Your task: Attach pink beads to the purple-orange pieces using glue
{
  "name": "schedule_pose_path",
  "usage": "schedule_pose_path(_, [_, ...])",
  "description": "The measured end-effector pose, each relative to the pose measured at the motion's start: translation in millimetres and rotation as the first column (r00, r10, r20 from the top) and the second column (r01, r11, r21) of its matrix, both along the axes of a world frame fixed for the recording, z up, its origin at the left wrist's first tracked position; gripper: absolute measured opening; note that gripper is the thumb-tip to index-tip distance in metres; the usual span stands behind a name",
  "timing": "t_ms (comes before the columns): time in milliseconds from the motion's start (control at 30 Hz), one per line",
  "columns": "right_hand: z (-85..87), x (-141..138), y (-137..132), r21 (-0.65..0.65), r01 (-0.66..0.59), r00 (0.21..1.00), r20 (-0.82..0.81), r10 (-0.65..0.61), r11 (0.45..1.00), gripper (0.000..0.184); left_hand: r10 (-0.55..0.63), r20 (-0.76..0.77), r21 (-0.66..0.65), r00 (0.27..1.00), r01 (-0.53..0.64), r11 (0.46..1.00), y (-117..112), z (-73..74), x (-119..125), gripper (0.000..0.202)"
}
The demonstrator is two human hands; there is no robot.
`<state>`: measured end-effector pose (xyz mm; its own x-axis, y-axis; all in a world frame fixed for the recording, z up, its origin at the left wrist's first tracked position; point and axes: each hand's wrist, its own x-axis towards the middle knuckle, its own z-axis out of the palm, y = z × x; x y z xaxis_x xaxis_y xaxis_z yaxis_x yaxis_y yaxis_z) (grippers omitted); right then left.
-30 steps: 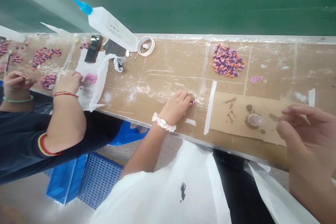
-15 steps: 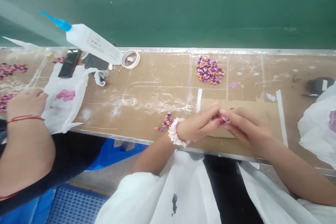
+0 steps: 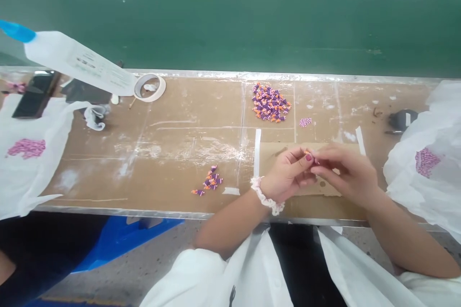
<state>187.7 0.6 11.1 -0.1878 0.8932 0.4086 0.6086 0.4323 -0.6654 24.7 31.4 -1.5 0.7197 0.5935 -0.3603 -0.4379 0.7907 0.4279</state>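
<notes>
A second ago the left hand (image 3: 288,178) lay flat out to the left, pressing a bit against the bench (image 3: 180,144), and the right hand (image 3: 347,172) hung open well apart at the right edge of the view. Half a second ago the two hands had come together. Now they meet above the cardboard sheet (image 3: 266,165), fingers (image 3: 298,157) of both hands closed tip to tip on one small orange piece (image 3: 307,153), which is held clear of the bench between them.

So the work has gone from picking on the bench surface to handling a single piece in the air with both hands.

To the left of the fingers, near the bench's front edge, lies a small cluster of purple-and-orange pieces (image 3: 210,183). Beyond the fingers, toward the green wall, sits the large heap of the same pieces (image 3: 270,102), untouched.
</notes>
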Motion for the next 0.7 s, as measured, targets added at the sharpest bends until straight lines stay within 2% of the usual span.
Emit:
schedule_pose_path(33, [-6.0,6.3,8.3,-0.072,0.003,1.0,0.014,-0.002,0.997,0.01,0.03,-0.007,0.015,1.0,-0.029,0.999,1.4,-2.4,-0.2,0.034])
schedule_pose_path(100, [-23.3,19.7,27.3,-0.077,0.239,0.964,0.137,-0.228,0.968,0.014,0.085,-0.019,0.036,0.996,-0.084,0.996,4.0,-6.6,-1.4,0.034])
schedule_pose_path(133, [-33.1,25.7,36.4,-0.063,0.281,0.949,0.167,-0.267,0.958,0.016,0.102,-0.021,0.039,0.995,-0.102,0.994,5.0,-8.1,-2.3,0.033])
schedule_pose_path(267, [-63.3,37.3,57.6,-0.059,0.296,0.934,0.229,-0.275,0.954,0.018,0.142,-0.057,0.018,0.988,-0.141,0.99,8.2,-11.0,-6.2,0.034])
schedule_pose_path(333, [-68.4,36.7,59.1,-0.057,0.296,0.93,0.244,-0.274,0.954,0.019,0.175,-0.102,-0.015,0.979,-0.178,0.984,9.7,-12.2,-7.0,0.035])
schedule_pose_path(467, [-68.0,32.7,58.8,-0.072,0.292,0.926,0.27,-0.263,0.954,0.021,0.263,-0.207,-0.09,0.942,-0.286,0.954,12.5,-15.6,-6.6,0.034])
schedule_pose_path(700, [-70.6,33.2,70.1,-0.135,0.329,0.922,0.26,-0.287,0.934,0.018,0.287,-0.215,-0.084,0.934,-0.31,0.947,14.3,-16.0,-4.9,0.032])
